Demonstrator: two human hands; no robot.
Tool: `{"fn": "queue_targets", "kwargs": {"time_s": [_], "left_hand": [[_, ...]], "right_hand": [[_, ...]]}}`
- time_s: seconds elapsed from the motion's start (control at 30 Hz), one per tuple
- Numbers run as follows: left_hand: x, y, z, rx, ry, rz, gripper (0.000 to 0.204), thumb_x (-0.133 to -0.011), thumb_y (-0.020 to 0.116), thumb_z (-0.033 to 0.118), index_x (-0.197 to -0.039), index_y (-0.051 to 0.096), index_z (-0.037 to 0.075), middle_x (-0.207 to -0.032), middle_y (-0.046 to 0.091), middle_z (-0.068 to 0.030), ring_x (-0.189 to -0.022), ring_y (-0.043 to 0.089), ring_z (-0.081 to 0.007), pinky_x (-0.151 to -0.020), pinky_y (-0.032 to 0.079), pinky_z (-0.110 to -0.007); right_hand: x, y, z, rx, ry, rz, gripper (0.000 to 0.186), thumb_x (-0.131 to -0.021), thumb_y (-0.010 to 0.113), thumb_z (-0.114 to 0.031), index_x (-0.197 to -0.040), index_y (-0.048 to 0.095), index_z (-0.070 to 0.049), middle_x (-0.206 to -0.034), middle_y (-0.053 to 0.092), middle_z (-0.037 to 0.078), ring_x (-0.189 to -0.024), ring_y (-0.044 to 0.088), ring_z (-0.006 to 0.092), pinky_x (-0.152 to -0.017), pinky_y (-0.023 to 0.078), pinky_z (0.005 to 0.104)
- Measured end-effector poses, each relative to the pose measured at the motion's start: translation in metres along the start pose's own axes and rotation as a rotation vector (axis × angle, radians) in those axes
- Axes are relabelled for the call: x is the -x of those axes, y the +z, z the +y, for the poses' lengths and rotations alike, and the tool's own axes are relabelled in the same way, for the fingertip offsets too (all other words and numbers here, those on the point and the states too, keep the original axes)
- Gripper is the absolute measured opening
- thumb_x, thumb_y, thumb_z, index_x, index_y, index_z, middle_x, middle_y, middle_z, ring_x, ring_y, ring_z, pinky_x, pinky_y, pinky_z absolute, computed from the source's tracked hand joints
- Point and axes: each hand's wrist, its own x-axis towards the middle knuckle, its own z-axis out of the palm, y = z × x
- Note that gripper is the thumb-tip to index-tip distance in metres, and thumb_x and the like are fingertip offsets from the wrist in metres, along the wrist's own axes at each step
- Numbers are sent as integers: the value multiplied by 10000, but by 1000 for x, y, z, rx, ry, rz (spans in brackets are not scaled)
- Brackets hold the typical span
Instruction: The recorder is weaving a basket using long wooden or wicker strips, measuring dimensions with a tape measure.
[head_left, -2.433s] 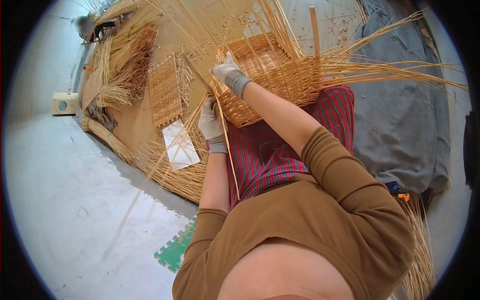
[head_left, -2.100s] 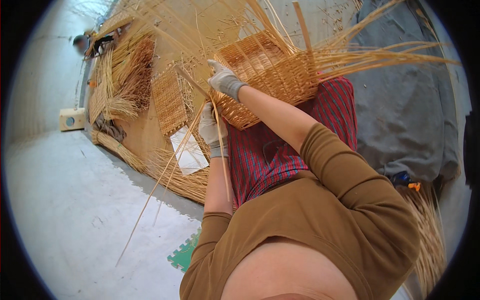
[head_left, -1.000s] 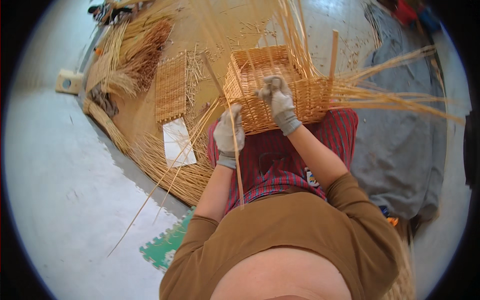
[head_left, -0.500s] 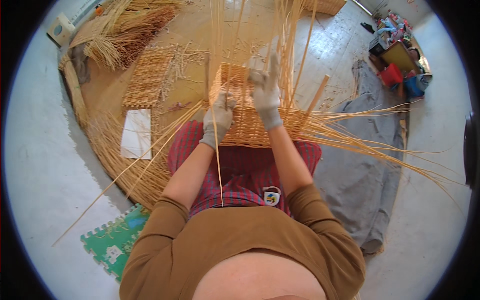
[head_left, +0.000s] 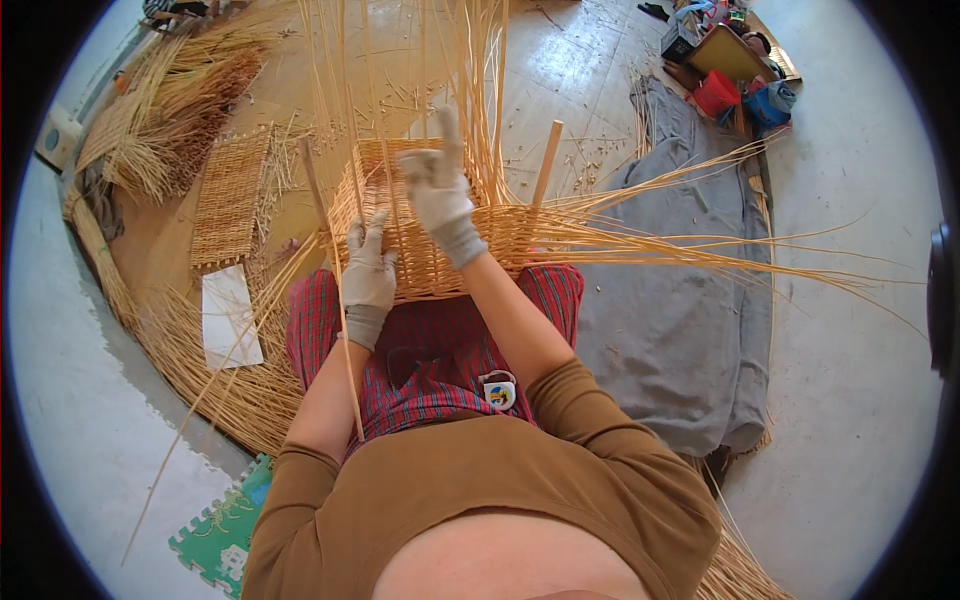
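Observation:
A half-woven wicker basket (head_left: 430, 258) rests across my lap, its upright stakes rising from the walls. My left hand (head_left: 370, 280), in a pale work glove, is closed on the near wall toward its left end. A long loose wicker strand (head_left: 350, 375) runs down past that wrist to my lap. Over the basket's inside is my gloved right hand (head_left: 440, 195), slightly blurred. It points upward with a finger stretched out and the thumb apart, and I see nothing held in it. Wooden sticks (head_left: 546, 165) stand at both ends of the near wall.
Long wicker ends (head_left: 660, 245) fan out to the right over a grey cloth (head_left: 670, 340). Left lie a woven panel (head_left: 232, 195), a white sheet (head_left: 231, 318), bundled stalks (head_left: 190, 110) and a green foam mat (head_left: 215, 540). A red bucket (head_left: 715, 95) stands far right.
The whole view has shifted, with the basket and both hands now further left in the picture. My right hand has tilted leftward over the basket. My left hand stays on the near wall.

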Motion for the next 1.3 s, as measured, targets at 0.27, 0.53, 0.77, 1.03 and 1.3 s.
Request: {"fn": "queue_targets", "kwargs": {"time_s": [0.27,0.53,0.77,1.03,1.3], "left_hand": [[-3,17,50,-265,315,-37,720,-868,745,187,-1525,459,254,-1460,461,-203,-1005,672,-384,-857,572,-482],[-22,38,53,-498,397,-7,746,-895,684,155,-1570,388,262,-1440,474,-176,-1050,664,-391,-879,556,-453],[-32,76,129,-296,255,-480,813,-923,634,132,-1612,251,333,-1530,414,-245,-1071,696,-379,-863,588,-460],[-4,59,64,409,545,50,551,-920,692,71,-1436,534,186,-1206,618,-143,-828,721,-207,-716,603,-360],[8,-24,-84,694,-81,488,163,-897,780,52,-1039,715,6,-970,737,-77,-884,681,-138,-777,550,-278]], "right_hand": [[24,-64,19,755,-285,111,454,-963,595,16,-1387,500,-116,-1126,688,115,-1059,681,275,-885,548,347],[41,-113,-21,468,121,353,477,-929,604,44,-1372,537,-121,-1141,694,115,-1033,660,184,-855,552,317],[-9,-141,-38,1275,-331,232,190,-863,728,-81,-1052,733,-98,-1389,576,152,-1190,569,373,-1003,480,462],[51,-132,-32,1591,-10,26,283,-867,734,-306,-1136,751,-219,-1525,467,194,-1435,386,434,-1205,256,568],[74,-32,-41,967,-155,-140,277,-848,750,-191,-1122,715,-191,-1095,700,107,-1070,637,321,-1008,444,504]]}}
